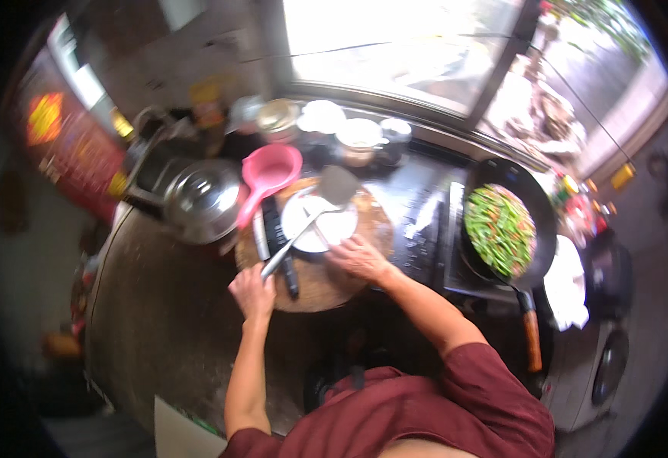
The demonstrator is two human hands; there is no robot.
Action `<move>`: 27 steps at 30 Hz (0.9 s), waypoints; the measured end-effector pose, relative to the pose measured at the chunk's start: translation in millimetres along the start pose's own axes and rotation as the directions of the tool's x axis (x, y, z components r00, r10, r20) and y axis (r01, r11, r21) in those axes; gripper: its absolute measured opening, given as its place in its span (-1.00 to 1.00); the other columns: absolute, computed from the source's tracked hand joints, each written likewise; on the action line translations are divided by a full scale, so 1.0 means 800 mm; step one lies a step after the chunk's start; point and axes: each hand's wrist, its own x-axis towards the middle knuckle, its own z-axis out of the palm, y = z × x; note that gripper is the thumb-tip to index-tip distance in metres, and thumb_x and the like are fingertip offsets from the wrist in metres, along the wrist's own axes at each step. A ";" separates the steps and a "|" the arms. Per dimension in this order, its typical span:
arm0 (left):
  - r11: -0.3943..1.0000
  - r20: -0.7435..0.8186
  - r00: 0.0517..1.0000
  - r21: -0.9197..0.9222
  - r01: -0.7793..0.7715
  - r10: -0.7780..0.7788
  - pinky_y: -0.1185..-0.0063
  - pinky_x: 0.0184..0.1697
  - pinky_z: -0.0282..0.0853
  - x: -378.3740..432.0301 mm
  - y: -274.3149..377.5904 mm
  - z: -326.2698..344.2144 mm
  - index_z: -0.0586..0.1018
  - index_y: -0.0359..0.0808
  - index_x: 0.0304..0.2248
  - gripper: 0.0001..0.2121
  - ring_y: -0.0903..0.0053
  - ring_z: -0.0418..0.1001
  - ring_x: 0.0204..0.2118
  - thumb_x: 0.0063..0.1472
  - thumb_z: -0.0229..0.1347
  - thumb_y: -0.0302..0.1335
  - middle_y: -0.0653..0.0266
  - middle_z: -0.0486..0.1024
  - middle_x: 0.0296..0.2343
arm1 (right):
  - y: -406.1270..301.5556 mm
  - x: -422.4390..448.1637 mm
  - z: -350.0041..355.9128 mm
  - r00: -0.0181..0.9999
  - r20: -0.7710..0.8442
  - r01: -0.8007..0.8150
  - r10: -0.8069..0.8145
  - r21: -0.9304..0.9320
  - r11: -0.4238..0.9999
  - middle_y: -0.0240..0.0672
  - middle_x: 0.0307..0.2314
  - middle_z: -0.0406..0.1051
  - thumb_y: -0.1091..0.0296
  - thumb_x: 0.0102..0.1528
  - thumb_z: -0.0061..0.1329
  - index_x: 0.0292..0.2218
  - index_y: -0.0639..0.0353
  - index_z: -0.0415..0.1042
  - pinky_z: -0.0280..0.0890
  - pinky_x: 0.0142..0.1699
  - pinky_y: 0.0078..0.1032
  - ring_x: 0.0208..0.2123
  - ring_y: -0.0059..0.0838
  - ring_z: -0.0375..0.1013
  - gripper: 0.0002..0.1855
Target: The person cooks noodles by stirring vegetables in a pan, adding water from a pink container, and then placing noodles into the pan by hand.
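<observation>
A round wooden chopping board [317,292] lies before me, with a white plate [334,233] on it. My left hand [255,291] is closed around the handle of a metal spatula [337,186], whose broad blade reaches over the plate's far edge. At the plate's near right edge is my right hand [358,257], its fingers around a thin utensil that points over the plate; blur hides its exact kind. A dark-handled knife [290,275] lies on the board's left part. To the right, a black wok [543,246] holds cut green vegetables [497,229] with orange and pinkish bits.
A pink plastic ladle [274,168] and a lidded metal pot [203,200] stand left of the board. Several bowls and containers [358,137] line the window side. The wok's wooden handle [532,340] juts towards me from the stove [454,269]. Seasoning bottles [580,212] stand at the right.
</observation>
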 end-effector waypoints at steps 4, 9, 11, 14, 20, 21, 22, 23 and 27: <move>0.997 0.071 0.997 -0.075 0.016 -0.011 0.31 -0.20 0.17 -0.022 0.011 -0.005 0.47 -0.20 -0.27 -0.73 0.23 0.34 -0.26 -0.03 0.15 -0.40 0.19 0.39 -0.43 | 0.000 0.007 0.036 0.988 -0.148 0.033 -0.040 -0.050 0.998 -0.40 -0.14 0.25 0.26 -0.06 -0.16 -0.10 -0.05 0.26 0.18 -0.05 -0.46 -0.14 -0.45 0.27 -0.59; 0.989 0.111 0.993 -0.137 0.059 -0.044 0.33 -0.16 0.18 -0.027 0.028 0.002 0.44 -0.23 -0.21 -0.66 0.25 0.37 -0.22 -0.04 0.14 -0.42 0.20 0.41 -0.36 | 0.011 -0.006 0.030 0.992 -0.121 0.044 -0.033 0.093 0.995 -0.28 -0.05 0.22 0.26 -0.01 -0.20 -0.04 -0.02 0.22 0.15 0.02 -0.41 -0.03 -0.39 0.24 -0.56; 0.986 0.116 0.992 -0.152 0.070 -0.053 0.33 -0.17 0.19 -0.027 0.033 0.001 0.43 -0.23 -0.20 -0.66 0.25 0.37 -0.21 -0.03 0.14 -0.42 0.19 0.41 -0.35 | 0.010 -0.011 0.025 0.994 -0.110 0.025 -0.009 0.143 0.989 -0.25 -0.04 0.21 0.27 0.00 -0.19 -0.03 -0.02 0.22 0.15 0.03 -0.41 -0.01 -0.38 0.24 -0.55; 0.977 0.166 0.984 -0.190 0.093 -0.061 0.31 -0.18 0.20 -0.026 0.034 0.004 0.41 -0.23 -0.16 -0.62 0.22 0.37 -0.21 -0.02 0.12 -0.42 0.17 0.41 -0.33 | 0.008 -0.015 0.026 0.990 -0.131 -0.019 0.044 0.188 0.982 -0.20 -0.03 0.20 0.31 -0.02 -0.16 0.02 0.00 0.19 0.14 0.05 -0.40 0.01 -0.33 0.23 -0.49; 0.972 0.192 0.975 -0.184 0.149 -0.113 0.28 -0.11 0.21 -0.025 0.036 0.001 0.33 -0.24 -0.06 -0.53 0.19 0.31 -0.10 0.00 0.12 -0.38 0.11 0.36 -0.21 | 0.000 -0.029 0.002 0.955 -0.164 -0.197 0.247 0.270 0.943 -0.13 -0.01 0.17 0.37 -0.03 -0.14 0.06 0.04 0.16 0.16 0.06 -0.36 0.01 -0.25 0.22 -0.43; 0.970 0.200 0.971 -0.178 0.165 -0.129 0.27 -0.09 0.20 -0.024 0.036 -0.002 0.32 -0.25 -0.04 -0.52 0.19 0.30 -0.07 0.01 0.12 -0.38 0.10 0.34 -0.19 | -0.003 -0.034 -0.006 0.940 -0.164 -0.245 0.298 0.283 0.927 -0.11 -0.01 0.16 0.38 -0.03 -0.14 0.06 0.05 0.16 0.16 0.06 -0.35 0.01 -0.24 0.22 -0.43; 0.967 0.206 0.971 -0.197 0.160 -0.118 0.25 -0.07 0.20 -0.019 0.034 -0.002 0.31 -0.26 -0.04 -0.51 0.20 0.27 -0.04 0.02 0.12 -0.37 0.10 0.32 -0.15 | -0.006 -0.040 -0.014 0.898 -0.234 -0.281 0.373 0.348 0.894 -0.12 -0.07 0.22 0.44 -0.03 -0.18 0.06 0.06 0.14 0.15 0.06 -0.38 0.00 -0.22 0.23 -0.43; 0.974 0.166 0.981 -0.181 0.135 -0.105 0.24 -0.07 0.20 -0.015 0.036 -0.001 0.32 -0.28 -0.05 -0.52 0.19 0.27 -0.04 0.02 0.11 -0.37 0.10 0.31 -0.15 | -0.011 -0.049 -0.023 0.869 -0.215 -0.340 0.447 0.399 0.852 -0.12 -0.07 0.22 0.46 -0.06 -0.16 0.06 0.07 0.14 0.16 0.05 -0.37 -0.01 -0.20 0.24 -0.41; 0.953 -0.021 1.000 -0.302 -0.016 0.010 0.31 -0.10 0.24 -0.002 0.061 -0.004 0.39 -0.35 -0.14 -0.65 0.20 0.31 -0.12 0.03 0.07 -0.46 0.09 0.34 -0.22 | -0.035 -0.072 -0.088 0.744 -0.154 -0.461 0.650 0.585 0.667 -0.16 -0.23 0.33 0.52 -0.14 -0.09 -0.11 0.14 0.30 0.23 -0.08 -0.32 -0.17 -0.18 0.35 -0.53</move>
